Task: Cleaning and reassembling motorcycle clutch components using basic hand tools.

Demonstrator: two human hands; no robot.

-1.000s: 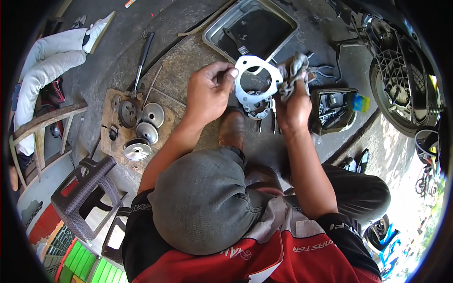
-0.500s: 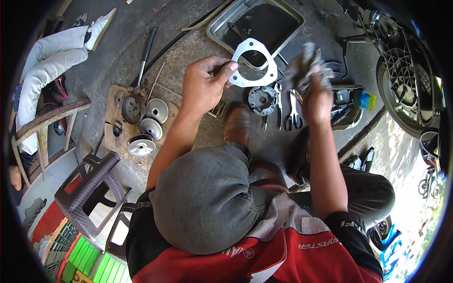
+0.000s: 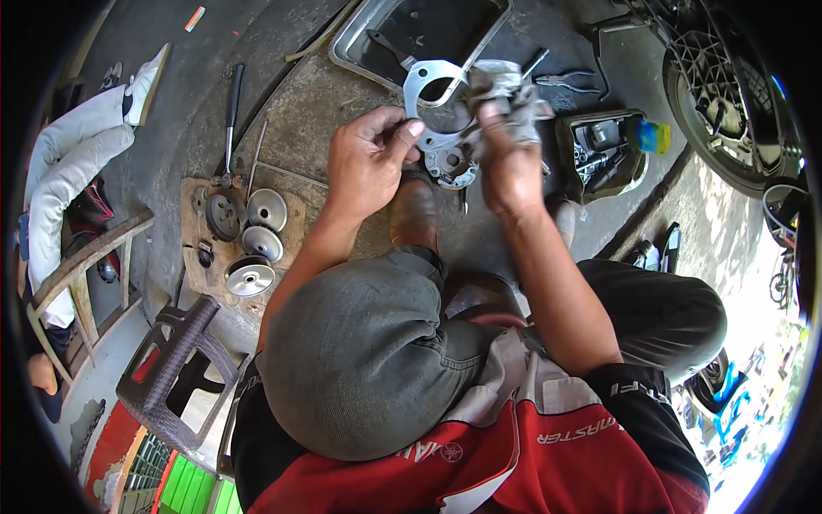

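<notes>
My left hand [image 3: 368, 163] pinches a flat metal plate [image 3: 412, 96] between thumb and fingers at its lower left corner. This silvery plate is a rounded triangle with a large round opening and small holes near its corners. A crumpled grey rag [image 3: 497, 79] is bunched in my right hand [image 3: 512, 176], its fingers closed round it. The rag lies against the plate's right side and hides that part; the rag is slightly blurred. Below the plate, on the floor, rests a round metal clutch-like part [image 3: 449, 168], partly covered by my right hand.
Beyond my hands stands a metal tray [image 3: 344, 53] holding a brush [image 3: 390, 49]. Pliers [image 3: 568, 81] and a tool-filled bin [image 3: 638, 176] lie right, near a motorcycle wheel [image 3: 728, 146]. Left are a hammer [image 3: 232, 111], metal discs [image 3: 267, 209] on a board [image 3: 195, 267], and a plastic chair [image 3: 163, 377].
My right hand has brought the rag leftward onto the plate. The plate has shifted slightly left and up, still in my left hand. The whole view has also shifted.
</notes>
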